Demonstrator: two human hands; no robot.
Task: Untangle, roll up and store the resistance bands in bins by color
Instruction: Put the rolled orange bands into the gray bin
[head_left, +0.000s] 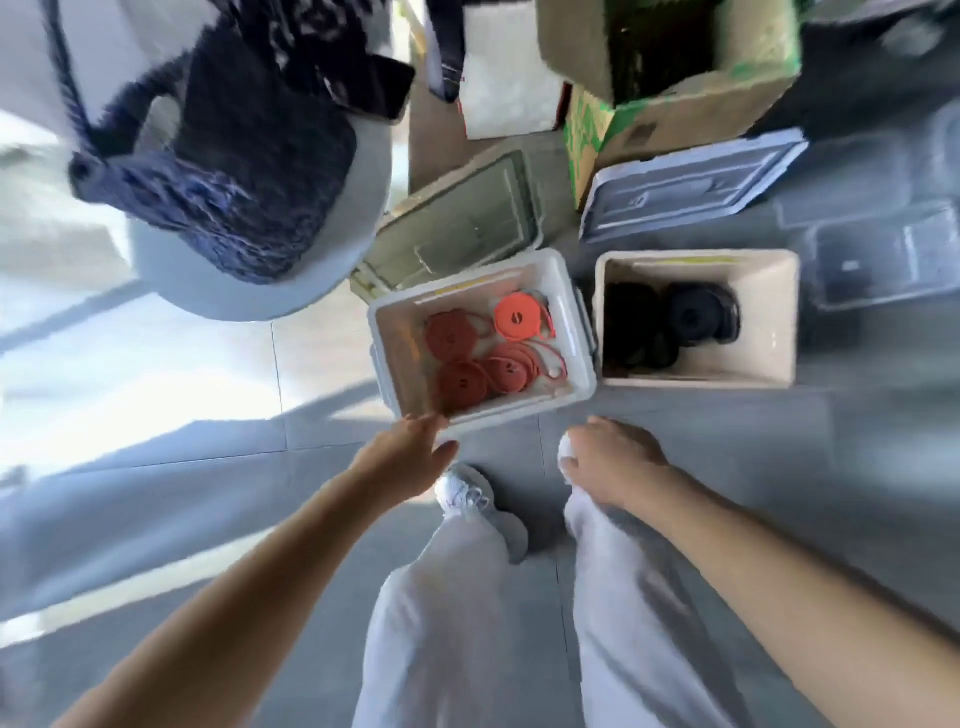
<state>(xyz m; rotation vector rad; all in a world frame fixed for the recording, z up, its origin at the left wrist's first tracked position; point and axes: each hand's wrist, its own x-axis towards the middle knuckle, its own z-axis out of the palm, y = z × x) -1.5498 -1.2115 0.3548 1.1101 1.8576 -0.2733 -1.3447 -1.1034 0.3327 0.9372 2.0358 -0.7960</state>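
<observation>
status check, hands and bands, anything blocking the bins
Left hand open, empty, at rim of left bin. Right hand loosely curled, grip unclear. Red rolls in left bin, black rolls in right bin. Nothing blocking.

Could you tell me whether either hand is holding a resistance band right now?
No. The left hand is open at the near rim of the red-band bin; the right hand hangs empty over the floor.

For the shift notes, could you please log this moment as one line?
left hand: empty, at red-band bin rim | right hand: empty | black-band bin: rolls inside | lids off
</observation>
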